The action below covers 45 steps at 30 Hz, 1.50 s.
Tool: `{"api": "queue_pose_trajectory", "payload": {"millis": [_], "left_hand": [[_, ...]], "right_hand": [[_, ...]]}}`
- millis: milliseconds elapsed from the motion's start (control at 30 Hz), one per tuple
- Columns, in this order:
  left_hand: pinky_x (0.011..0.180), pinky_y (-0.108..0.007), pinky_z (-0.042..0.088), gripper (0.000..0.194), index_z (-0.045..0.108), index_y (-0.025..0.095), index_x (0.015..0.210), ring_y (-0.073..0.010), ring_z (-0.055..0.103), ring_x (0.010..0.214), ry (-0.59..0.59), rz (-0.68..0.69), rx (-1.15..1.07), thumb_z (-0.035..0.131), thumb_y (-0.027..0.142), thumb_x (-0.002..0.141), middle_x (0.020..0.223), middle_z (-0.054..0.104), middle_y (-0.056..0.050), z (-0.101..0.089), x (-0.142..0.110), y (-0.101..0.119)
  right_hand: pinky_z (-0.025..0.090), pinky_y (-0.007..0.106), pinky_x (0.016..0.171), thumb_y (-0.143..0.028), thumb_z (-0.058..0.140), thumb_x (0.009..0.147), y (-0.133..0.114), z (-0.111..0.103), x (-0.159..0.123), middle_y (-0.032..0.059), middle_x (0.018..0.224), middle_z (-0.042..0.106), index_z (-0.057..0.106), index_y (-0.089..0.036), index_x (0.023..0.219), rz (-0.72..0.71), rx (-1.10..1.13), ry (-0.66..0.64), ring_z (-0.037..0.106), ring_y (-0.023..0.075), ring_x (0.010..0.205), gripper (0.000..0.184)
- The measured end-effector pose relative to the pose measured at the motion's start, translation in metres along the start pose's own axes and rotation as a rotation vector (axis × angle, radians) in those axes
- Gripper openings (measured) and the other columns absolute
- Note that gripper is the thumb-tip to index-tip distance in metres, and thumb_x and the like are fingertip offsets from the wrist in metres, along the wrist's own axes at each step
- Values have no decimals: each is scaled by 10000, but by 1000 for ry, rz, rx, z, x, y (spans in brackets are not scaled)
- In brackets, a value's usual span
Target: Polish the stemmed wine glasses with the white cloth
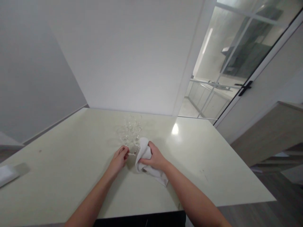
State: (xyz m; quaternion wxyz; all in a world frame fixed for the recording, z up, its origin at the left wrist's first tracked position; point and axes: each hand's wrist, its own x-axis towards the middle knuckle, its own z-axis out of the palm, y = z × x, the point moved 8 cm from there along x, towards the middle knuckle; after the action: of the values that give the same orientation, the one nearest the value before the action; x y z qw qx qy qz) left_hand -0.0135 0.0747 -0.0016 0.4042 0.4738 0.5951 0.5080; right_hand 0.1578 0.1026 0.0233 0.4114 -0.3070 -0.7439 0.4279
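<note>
My left hand point(121, 155) is closed, its fingertips pinching the end of a wine glass point(132, 154) by its thin clear stem. The glass lies sideways between my hands, and its bowl is hidden in a white cloth point(143, 153). Fingers and thumb of my right hand point(155, 157) are wrapped round that cloth, pressing it about the glass. A loose corner of the cloth hangs down toward the tabletop. Just beyond my hands stand several clear glasses point(131, 130) in a close group, faint against the pale table.
The pale glossy table point(71, 151) meets a white wall point(132, 56) at the back. At the left edge lies a white object point(7, 175), partly cut off. A glazed door with a black handle point(245, 88) is at the right, near a wooden shelf unit point(267, 132).
</note>
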Motion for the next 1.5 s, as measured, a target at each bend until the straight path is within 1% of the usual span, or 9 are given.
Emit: {"api": "queue_pose_trajectory", "payload": {"millis": [100, 400, 633, 833, 933, 1067, 1200, 1300, 1500], "left_hand": [[371, -181, 155, 366, 421, 207, 717, -59, 228, 363, -48, -164, -111, 517, 560, 745, 499, 333, 94, 6, 6, -16], [373, -191, 217, 379, 457, 195, 689, -78, 329, 411, -5, -103, -74, 535, 564, 721, 526, 423, 64, 1, 9, -20], [393, -204, 263, 383, 467, 193, 697, -93, 361, 448, -18, -17, -21, 506, 566, 775, 561, 446, 49, 2, 12, -25], [398, -214, 264, 391, 458, 202, 733, -95, 360, 436, -34, -2, -18, 476, 586, 804, 599, 484, 48, 5, 6, -16], [401, -220, 274, 376, 458, 208, 758, -97, 363, 431, 2, 29, -22, 460, 578, 822, 619, 496, 48, 3, 4, -10], [406, -216, 272, 372, 448, 210, 771, -91, 355, 441, 40, 68, -52, 451, 576, 836, 649, 484, 49, -1, 1, -3], [426, -209, 279, 376, 447, 202, 778, -86, 356, 464, -74, 91, -26, 456, 571, 853, 652, 455, 49, 8, -3, 3], [447, -207, 297, 360, 454, 198, 800, -85, 364, 482, -144, 131, 8, 450, 551, 870, 677, 463, 44, 13, -7, 6], [441, -203, 285, 339, 456, 199, 801, -82, 353, 472, -148, 148, 3, 449, 529, 876, 663, 452, 49, 13, -6, 2]], "right_hand": [[406, 356, 928, -380, 782, 641, -7, 0, 0, 83, 1124, 561, 502, -174, 1196, -74, -135, -8, 516, 225, 1010, 654], [424, 345, 880, -414, 709, 737, 4, 2, -4, 71, 1086, 556, 458, -176, 1208, -15, -152, -24, 527, 217, 963, 585], [366, 341, 996, -429, 494, 898, 4, -3, -2, 71, 1155, 583, 514, -219, 1226, -55, 26, 58, 524, 213, 1073, 390], [430, 326, 912, -555, 409, 896, 36, -10, -2, 52, 934, 656, 639, -188, 1016, 197, 243, 202, 573, 217, 970, 450], [412, 343, 952, -494, 473, 862, 42, -18, 0, 47, 928, 664, 655, -193, 961, 232, 285, 293, 567, 222, 1001, 365], [426, 346, 950, -372, 617, 767, 31, -12, 8, 35, 981, 667, 639, -208, 1018, 141, 304, 136, 578, 200, 978, 300], [460, 355, 886, -374, 695, 690, 26, 4, 6, 28, 835, 674, 671, -196, 901, 114, 300, -124, 600, 210, 880, 277], [460, 362, 892, -427, 697, 677, 29, 4, 5, 24, 784, 670, 681, -208, 794, 117, 231, -139, 602, 212, 834, 249], [439, 364, 937, -451, 692, 691, 32, 5, 7, 27, 819, 674, 687, -217, 785, 82, 174, -150, 606, 204, 863, 252]]}}
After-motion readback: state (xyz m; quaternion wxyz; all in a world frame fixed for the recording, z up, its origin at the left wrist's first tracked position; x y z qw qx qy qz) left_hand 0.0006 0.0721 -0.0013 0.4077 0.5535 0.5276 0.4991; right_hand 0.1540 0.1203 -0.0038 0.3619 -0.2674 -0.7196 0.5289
